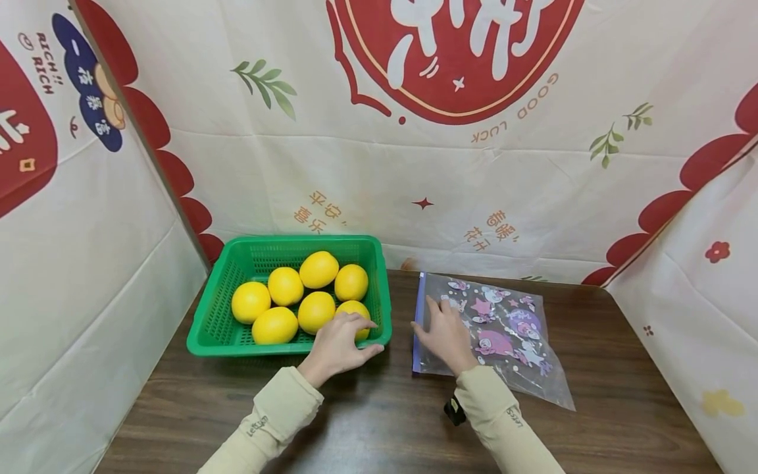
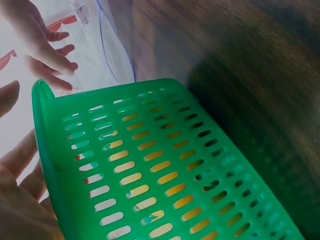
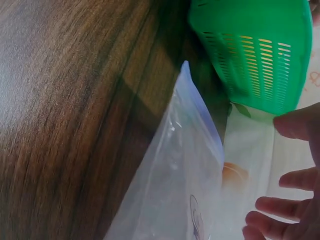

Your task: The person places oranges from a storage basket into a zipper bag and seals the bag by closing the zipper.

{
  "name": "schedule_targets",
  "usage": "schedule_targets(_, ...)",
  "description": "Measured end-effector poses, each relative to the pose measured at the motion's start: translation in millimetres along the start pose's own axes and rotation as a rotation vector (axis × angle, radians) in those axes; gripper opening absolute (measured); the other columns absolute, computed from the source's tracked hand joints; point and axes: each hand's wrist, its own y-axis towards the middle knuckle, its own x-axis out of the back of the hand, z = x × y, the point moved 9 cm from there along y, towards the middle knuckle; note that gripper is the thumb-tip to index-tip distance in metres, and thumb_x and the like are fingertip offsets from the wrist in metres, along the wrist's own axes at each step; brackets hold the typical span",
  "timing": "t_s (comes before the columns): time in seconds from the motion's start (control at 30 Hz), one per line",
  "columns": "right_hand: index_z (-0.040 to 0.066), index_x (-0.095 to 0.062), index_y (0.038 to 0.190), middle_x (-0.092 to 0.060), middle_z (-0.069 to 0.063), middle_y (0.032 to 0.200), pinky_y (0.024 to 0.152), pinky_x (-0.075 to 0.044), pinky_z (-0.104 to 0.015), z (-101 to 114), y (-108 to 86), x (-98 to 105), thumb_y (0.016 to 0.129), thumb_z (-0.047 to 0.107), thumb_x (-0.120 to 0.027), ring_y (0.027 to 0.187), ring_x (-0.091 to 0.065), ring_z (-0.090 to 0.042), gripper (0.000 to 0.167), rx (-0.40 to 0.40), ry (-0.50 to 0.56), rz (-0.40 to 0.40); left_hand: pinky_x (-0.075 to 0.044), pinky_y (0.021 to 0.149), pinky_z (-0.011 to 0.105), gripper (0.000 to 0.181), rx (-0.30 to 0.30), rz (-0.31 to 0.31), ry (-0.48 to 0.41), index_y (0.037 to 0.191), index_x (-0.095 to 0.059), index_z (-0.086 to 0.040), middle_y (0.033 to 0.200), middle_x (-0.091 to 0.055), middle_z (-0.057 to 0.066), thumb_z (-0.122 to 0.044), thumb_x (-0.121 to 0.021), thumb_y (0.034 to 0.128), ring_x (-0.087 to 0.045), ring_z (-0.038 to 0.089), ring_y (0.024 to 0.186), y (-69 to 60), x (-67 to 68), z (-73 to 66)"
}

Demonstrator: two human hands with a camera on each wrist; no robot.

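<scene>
In the head view a green basket (image 1: 290, 350) holds several yellow fruits (image 1: 275, 326). My left hand (image 1: 340, 345) is over the basket's front right corner, fingers spread above the fruit nearest that corner; whether it touches that fruit I cannot tell. A clear zip bag (image 1: 503, 329) with pink and purple prints lies flat to the right, its purple zip edge facing the basket. Over the bag's left part is my right hand (image 1: 447, 336), fingers apart. The right wrist view shows its fingers (image 3: 282, 205) holding nothing, above the bag (image 3: 170, 175).
Brown wood-grain table (image 1: 385, 434) beneath everything. A white printed cloth (image 1: 379, 164) stands as a wall behind the basket and bag, with further cloth walls at left and right. A small black object (image 1: 454, 411) shows by my right sleeve.
</scene>
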Motion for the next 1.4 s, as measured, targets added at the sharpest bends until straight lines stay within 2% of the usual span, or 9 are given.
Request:
schedule_targets(0.13,-0.001,-0.050,0.127,-0.052,-0.020,0.104,0.062,-0.049,-0.046,0.6,2.2,-8.7,0.077,0.034,-0.067,0.086,-0.055,-0.035,0.063,-0.029,0.054,0.048,-0.049,0.063,0.027,0.028,0.000,0.014,-0.033,0.098,-0.070,-0.019,0.092,-0.065,-0.005,-0.039,-0.068,0.0775,-0.058,0.012,0.081,-0.7,-5.5,0.2)
schedule_targets(0.27,-0.007,-0.051,0.121,-0.052,-0.024,0.104,0.072,-0.049,-0.048,1.3,5.0,-14.0,0.076,0.027,-0.068,0.089,-0.055,-0.037,0.059,-0.033,0.097,0.056,-0.046,0.060,0.022,0.023,0.001,0.017,-0.041,0.096,-0.070,-0.021,0.086,-0.063,-0.008,-0.036,-0.067,0.0793,-0.057,0.007,0.076,-2.1,-10.3,1.0)
schedule_targets(0.43,-0.010,-0.052,0.116,-0.053,-0.026,0.101,0.078,-0.047,-0.049,2.6,6.9,-21.4,0.073,0.023,-0.071,0.090,-0.055,-0.039,0.057,-0.028,0.108,0.053,-0.044,0.055,0.019,0.021,0.003,0.000,-0.042,0.095,-0.071,-0.024,0.085,-0.062,-0.010,-0.036,-0.067,0.0787,-0.057,0.004,0.073,-3.5,-11.3,2.6)
schedule_targets(0.7,-0.011,-0.054,0.111,-0.052,-0.025,0.096,0.073,-0.049,-0.047,1.4,6.3,-36.4,0.068,0.018,-0.074,0.086,-0.054,-0.038,0.055,-0.048,0.077,0.056,-0.042,0.053,0.018,0.020,0.006,-0.004,-0.017,0.095,-0.070,-0.025,0.084,-0.061,-0.011,-0.037,-0.067,0.0786,-0.056,0.005,0.073,-4.8,-11.5,3.2)
schedule_targets(0.97,-0.013,-0.056,0.100,-0.052,-0.022,0.086,0.066,-0.051,-0.044,0.2,5.3,-44.2,0.065,0.012,-0.072,0.074,-0.056,-0.034,0.045,-0.016,0.079,0.031,-0.042,0.054,0.018,0.020,-0.006,-0.023,0.027,0.095,-0.069,-0.026,0.085,-0.061,-0.010,-0.039,-0.065,0.0797,-0.054,0.005,0.074,-5.5,-11.7,2.3)
schedule_targets(1.13,-0.012,-0.057,0.092,-0.051,-0.021,0.081,0.060,-0.050,-0.043,2.6,3.7,-44.2,0.063,0.006,-0.067,0.065,-0.056,-0.032,0.036,0.012,0.089,-0.012,-0.041,0.054,0.017,0.020,-0.010,-0.032,0.034,0.094,-0.069,-0.027,0.085,-0.061,-0.011,-0.040,-0.065,0.0796,-0.054,0.005,0.074,-5.8,-12.4,2.8)
schedule_targets(1.4,-0.012,-0.057,0.102,-0.055,-0.024,0.088,0.062,-0.050,-0.043,6.9,3.6,-40.8,0.065,0.000,-0.064,0.071,-0.058,-0.035,0.039,0.029,0.117,-0.033,-0.042,0.055,0.019,0.020,-0.011,-0.033,0.030,0.095,-0.069,-0.027,0.087,-0.061,-0.011,-0.038,-0.066,0.0794,-0.055,0.006,0.076,-6.0,-11.6,3.2)
